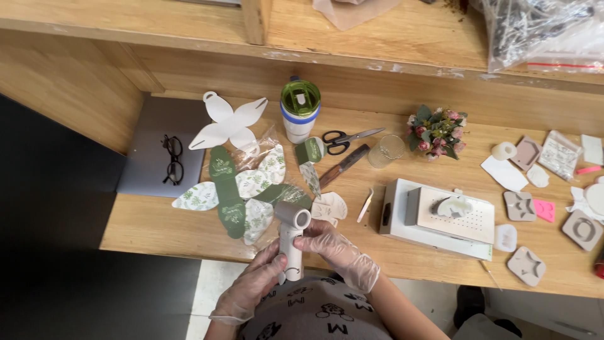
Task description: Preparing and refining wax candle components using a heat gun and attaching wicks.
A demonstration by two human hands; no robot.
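1. Long wooden workbench (189, 233) across the whole view, with a raised wooden shelf (390, 31) behind it.
2. Closed grey laptop (157, 126) at far left, black-framed glasses (172, 158) lying on its lid.
3. White box-shaped device (440, 217) right of centre, a small pale casting resting on its perforated top.
4. Spread of leaf-printed green and white paper cut-outs (242, 189) left of centre, a plain white petal-shaped cut-out (228, 123) just behind.
5. Clear plastic bag (541, 28) on the shelf at upper right, contents hard to tell.
6. Tumbler with green lid (300, 108) standing upright behind the cut-outs.
7. Small bouquet of pink flowers (436, 131) near the back edge.
8. White cylindrical handheld tool (291, 245) upright at the near edge of the bench, just before the body, round head on top.
9. Left hand (251, 286), in a clear glove, wrapped around the tool's lower shaft.
10. Right hand (336, 249), also gloved, closed on the shaft just under the head.
11. Black-handled scissors (345, 138) beside the tumbler.
12. Grey silicone moulds (525, 264) scattered at right.
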